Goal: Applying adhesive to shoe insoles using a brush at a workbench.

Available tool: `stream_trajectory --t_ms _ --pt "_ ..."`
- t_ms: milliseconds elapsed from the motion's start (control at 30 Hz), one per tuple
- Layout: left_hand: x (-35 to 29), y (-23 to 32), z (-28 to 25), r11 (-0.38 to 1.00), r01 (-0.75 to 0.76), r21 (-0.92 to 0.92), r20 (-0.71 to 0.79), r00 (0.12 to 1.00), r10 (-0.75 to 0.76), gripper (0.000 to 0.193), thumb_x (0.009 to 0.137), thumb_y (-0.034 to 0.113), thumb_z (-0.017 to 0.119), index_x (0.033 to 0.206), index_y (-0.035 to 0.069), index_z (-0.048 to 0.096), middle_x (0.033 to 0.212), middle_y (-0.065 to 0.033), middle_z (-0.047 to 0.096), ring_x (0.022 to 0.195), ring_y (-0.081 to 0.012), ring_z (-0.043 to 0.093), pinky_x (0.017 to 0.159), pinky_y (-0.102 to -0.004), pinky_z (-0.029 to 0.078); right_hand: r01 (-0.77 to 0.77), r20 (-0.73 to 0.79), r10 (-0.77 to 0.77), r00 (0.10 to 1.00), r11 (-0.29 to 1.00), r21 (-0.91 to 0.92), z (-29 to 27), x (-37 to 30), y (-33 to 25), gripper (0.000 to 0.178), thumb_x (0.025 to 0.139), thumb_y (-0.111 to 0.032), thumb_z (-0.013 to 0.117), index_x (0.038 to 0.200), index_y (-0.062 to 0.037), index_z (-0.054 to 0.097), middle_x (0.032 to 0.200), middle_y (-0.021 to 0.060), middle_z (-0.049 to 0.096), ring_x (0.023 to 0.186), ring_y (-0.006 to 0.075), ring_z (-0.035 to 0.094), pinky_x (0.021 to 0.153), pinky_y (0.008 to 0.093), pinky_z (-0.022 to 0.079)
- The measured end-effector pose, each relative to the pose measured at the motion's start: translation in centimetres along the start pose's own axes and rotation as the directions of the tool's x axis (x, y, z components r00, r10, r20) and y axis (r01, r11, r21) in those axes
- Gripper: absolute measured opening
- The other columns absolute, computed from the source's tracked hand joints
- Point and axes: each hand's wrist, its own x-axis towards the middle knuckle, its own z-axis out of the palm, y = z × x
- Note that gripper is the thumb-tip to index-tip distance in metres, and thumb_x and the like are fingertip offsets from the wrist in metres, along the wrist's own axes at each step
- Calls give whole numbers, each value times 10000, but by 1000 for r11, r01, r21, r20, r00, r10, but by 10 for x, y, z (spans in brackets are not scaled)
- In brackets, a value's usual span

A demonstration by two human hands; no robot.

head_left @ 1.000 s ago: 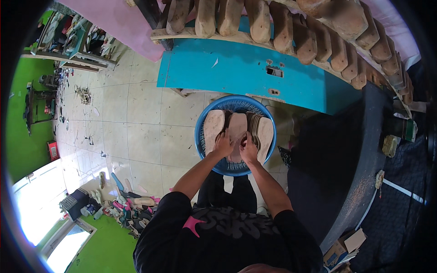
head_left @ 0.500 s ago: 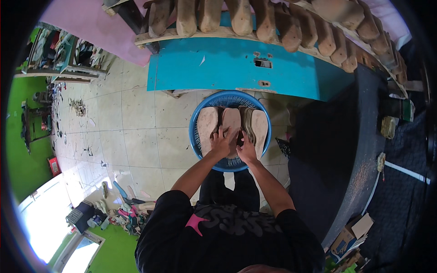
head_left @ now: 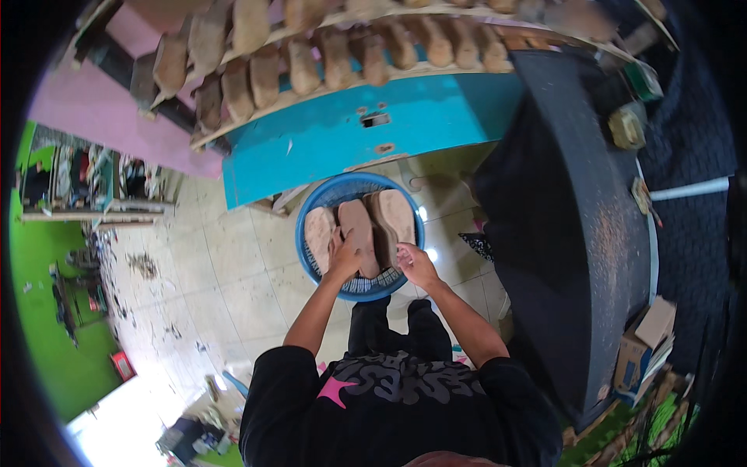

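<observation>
A round blue plastic basket holds tan shoe soles, stacked in three upright groups. My left hand is closed around the middle shoe sole stack, fingers over its left edge and thumb across the top. To its left lies another sole stack. The right sole stack shows several layers along its inner side. By its near end is my right hand, with loosely bent fingers apart and nothing visible held in them.
A turquoise panel stands just beyond the basket, below wooden racks with rows of shoe lasts. A black-covered bench runs along the right, with a cardboard box beyond it. Scraps litter the tiled floor at left.
My view has swung, so the basket appears further left. My right hand has drawn back from between the stacks to the right stack's near end. My left hand stays on the middle stack.
</observation>
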Motion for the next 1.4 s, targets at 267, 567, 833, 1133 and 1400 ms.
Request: stream_trajectory --t_ms 267,567,833,1133,1400 --pt "-20 108 -9 926 -232 -297 -90 972 215 425 791 140 588 1201 46 523 1243 -209 451 1078 -317 501 940 -380 400 151 -249 -118 961 981 121 -128 -81 -20 260 805 -57 562 1057 1 586 890 109 652 778 185 640 696 296 507" --pt "-56 321 47 735 -376 -564 86 859 505 280 837 65 554 1113 33 585 1102 -100 550 912 -196 586 804 -291 450 230 -634 72 770 895 381 -302 -265 -18 222 882 -102 570 1081 -5 578 919 69 650 802 123 632 694 253 496" --pt "-98 499 138 607 -471 -639 258 612 747 248 868 49 524 1104 -9 575 1103 -73 544 934 -155 589 828 -263 447 307 -929 323 182 879 366 -367 -459 48 212 873 -95 585 1065 -5 585 911 75 650 788 131 636 657 235 498" --pt "-139 658 247 348 -599 -721 330 145 933 208 850 42 548 1044 -11 602 1135 -101 552 930 -177 597 816 -279 467 311 -911 367 -187 902 299 -405 -535 70 186 869 -90 591 1022 16 589 877 94 650 761 136 638 635 236 497" --pt "-164 788 312 209 -550 -809 333 -134 933 199 829 46 555 1016 9 615 1125 -88 559 885 -165 597 767 -289 480 213 -865 333 -375 939 269 -459 -565 63 170 865 -81 593 1005 15 600 858 82 655 752 124 633 639 232 493"
